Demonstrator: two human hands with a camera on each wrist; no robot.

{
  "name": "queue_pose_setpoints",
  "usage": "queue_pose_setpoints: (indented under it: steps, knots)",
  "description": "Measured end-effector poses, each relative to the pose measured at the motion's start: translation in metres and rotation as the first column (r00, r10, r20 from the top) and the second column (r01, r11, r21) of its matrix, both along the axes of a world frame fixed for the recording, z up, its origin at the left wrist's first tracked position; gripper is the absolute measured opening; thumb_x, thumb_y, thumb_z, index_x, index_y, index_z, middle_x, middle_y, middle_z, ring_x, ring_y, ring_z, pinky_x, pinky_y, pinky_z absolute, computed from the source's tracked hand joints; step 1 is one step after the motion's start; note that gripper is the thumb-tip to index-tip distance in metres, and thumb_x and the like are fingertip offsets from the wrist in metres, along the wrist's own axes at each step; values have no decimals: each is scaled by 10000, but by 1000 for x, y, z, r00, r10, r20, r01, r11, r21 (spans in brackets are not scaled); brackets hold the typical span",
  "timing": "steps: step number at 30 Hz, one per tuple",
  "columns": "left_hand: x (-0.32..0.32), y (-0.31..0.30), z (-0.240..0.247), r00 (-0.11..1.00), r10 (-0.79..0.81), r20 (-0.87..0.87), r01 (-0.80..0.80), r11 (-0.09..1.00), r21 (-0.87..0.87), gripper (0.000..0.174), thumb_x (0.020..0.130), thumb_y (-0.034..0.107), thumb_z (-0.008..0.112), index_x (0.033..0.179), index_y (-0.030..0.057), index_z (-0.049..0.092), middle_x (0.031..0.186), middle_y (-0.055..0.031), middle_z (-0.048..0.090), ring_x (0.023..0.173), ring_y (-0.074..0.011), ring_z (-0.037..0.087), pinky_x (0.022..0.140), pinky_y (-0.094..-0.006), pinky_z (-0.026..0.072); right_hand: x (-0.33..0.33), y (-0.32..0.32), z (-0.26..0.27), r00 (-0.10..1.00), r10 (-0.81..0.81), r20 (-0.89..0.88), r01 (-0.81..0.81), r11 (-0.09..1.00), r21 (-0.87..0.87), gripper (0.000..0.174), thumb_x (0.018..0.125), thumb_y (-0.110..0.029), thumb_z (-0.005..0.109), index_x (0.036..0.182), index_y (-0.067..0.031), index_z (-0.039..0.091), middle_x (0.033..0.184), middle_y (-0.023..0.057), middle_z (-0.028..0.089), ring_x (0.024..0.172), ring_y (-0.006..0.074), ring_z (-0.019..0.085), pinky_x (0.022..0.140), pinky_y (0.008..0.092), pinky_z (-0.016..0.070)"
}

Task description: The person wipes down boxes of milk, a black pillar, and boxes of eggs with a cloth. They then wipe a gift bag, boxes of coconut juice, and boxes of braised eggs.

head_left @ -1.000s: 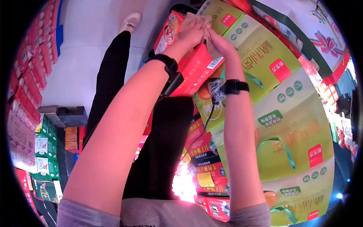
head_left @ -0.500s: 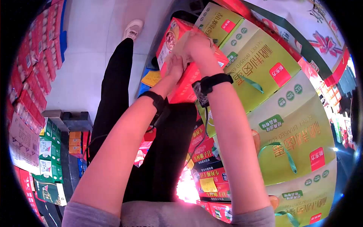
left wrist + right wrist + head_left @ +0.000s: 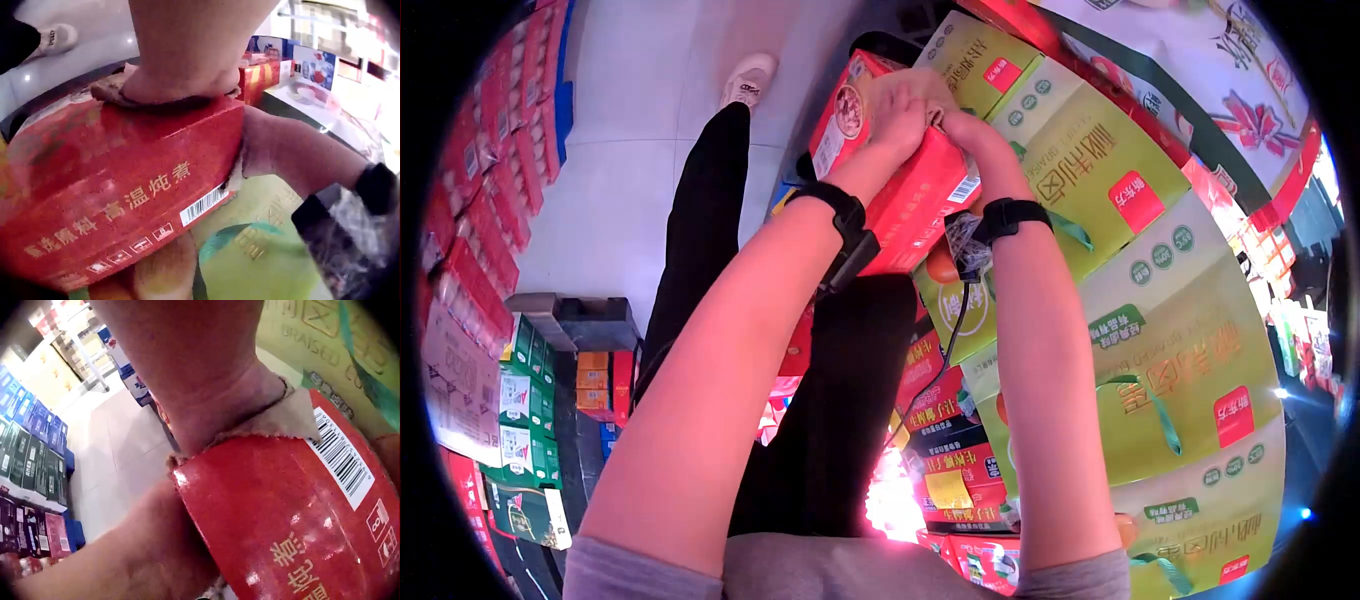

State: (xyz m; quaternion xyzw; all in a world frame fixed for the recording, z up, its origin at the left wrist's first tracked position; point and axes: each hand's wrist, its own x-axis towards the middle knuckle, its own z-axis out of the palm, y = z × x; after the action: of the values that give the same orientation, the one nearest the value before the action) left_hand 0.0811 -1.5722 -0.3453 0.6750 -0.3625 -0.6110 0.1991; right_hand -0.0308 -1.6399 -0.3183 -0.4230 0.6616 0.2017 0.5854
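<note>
A red carton (image 3: 910, 190) with gold lettering and a food picture stands beside the right-hand boxes. Over its far end lies a wrinkled light-brown cloth (image 3: 917, 82). My left hand (image 3: 900, 122) rests on that cloth, fingers stretched forward over the carton's top. Close beside it, my right hand (image 3: 967, 132) holds the cloth at the carton's right edge, its fingertips hidden. The cloth's ragged edge shows beneath the right hand in the right wrist view. A barcode (image 3: 345, 457) is on the carton's side.
Large green-yellow gift boxes (image 3: 1145, 260) with green ribbon handles stand in a row at the right. Stacked red egg packs (image 3: 485, 170) line the left, with green cartons (image 3: 528, 400) nearer. My leg (image 3: 695, 230) stands on the pale tiled floor (image 3: 640, 100).
My right hand has moved from atop the carton to its right edge. The left hand went back toward the carton's middle, then forward again onto the cloth.
</note>
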Motion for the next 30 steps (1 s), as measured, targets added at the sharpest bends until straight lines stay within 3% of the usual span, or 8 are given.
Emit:
queue_pose_setpoints:
  steps: [2, 8, 10, 11, 13, 18, 20, 30]
  knots:
    - [-1, 19, 7, 929, 342, -144, -282, 902, 326, 508, 934, 303, 227, 1335, -5, 282, 1426, -211, 212, 1317, -388, 178, 1081, -471, 138, 4, 1, -6, 990, 132, -44, -130, 990, 50, 460, 871, -319, 475, 1167, 28, 532, 1189, 161, 543, 1071, 200, 502, 910, 322, 390]
    - [11, 74, 56, 977, 187, -103, -119, 878, 464, 558, 933, 356, 218, 1370, 8, 214, 1426, -230, 191, 1311, -409, 171, 1080, -473, 126, 76, 5, 81, 889, 417, -190, -447, 879, -166, 467, 823, -300, 461, 1203, -36, 521, 1245, 150, 505, 1215, 286, 409, 982, 380, 336]
    - [3, 91, 50, 978, -204, -45, 206, 904, 374, 562, 937, 345, 213, 1369, -15, 205, 1419, -246, 192, 1309, -415, 167, 1085, -456, 118, 82, 22, 93, 792, 471, -388, -599, 724, -344, 479, 830, -262, 457, 1249, -29, 466, 1293, 184, 446, 1247, 346, 345, 1024, 435, 273]
    - [11, 75, 80, 970, 238, -57, -179, 848, 499, 550, 947, 322, 200, 1357, -46, 213, 1413, -266, 185, 1310, -416, 164, 1090, -439, 111, 84, 34, 98, 795, 468, -386, -595, 726, -345, 479, 830, -262, 457, 1249, -29, 466, 1293, 184, 446, 1247, 346, 345, 1024, 435, 273]
    - [10, 86, 87, 975, 211, -68, -173, 916, 362, 559, 948, 325, 200, 1358, -55, 199, 1413, -272, 174, 1313, -414, 156, 1091, -430, 112, 84, 64, 102, 843, 265, -467, -531, 549, -646, 539, 840, -206, 448, 1323, 2, 332, 1378, 232, 302, 1286, 409, 240, 1052, 499, 189]
    - [15, 130, 103, 970, 186, -156, -158, 971, 179, 563, 950, 321, 221, 1366, -55, 179, 1420, -271, 146, 1324, -401, 140, 1091, -410, 121, 75, 131, 112, 936, 108, -334, -325, 626, -709, 597, 846, -171, 443, 1356, 40, 216, 1418, 257, 178, 1310, 416, 178, 1065, 496, 150]
    - [17, 164, 94, 992, -122, -38, 119, 990, -72, 544, 949, 297, 254, 1358, -58, 206, 1425, -264, 135, 1331, -372, 147, 1083, -411, 149, 76, 145, 117, 942, 72, -327, -290, 661, -692, 584, 848, -165, 438, 1353, 42, 228, 1418, 254, 183, 1314, 408, 176, 1066, 493, 149]
    - [53, 143, 135, 970, 141, -197, -115, 984, 137, 432, 916, 213, 327, 1288, -1, 372, 1288, -214, 421, 1220, -374, 361, 999, -398, 304, 90, 169, 136, 928, 31, -372, -280, 715, -640, 501, 832, -152, 436, 1286, 45, 361, 1372, 242, 296, 1263, 398, 286, 1059, 494, 165]
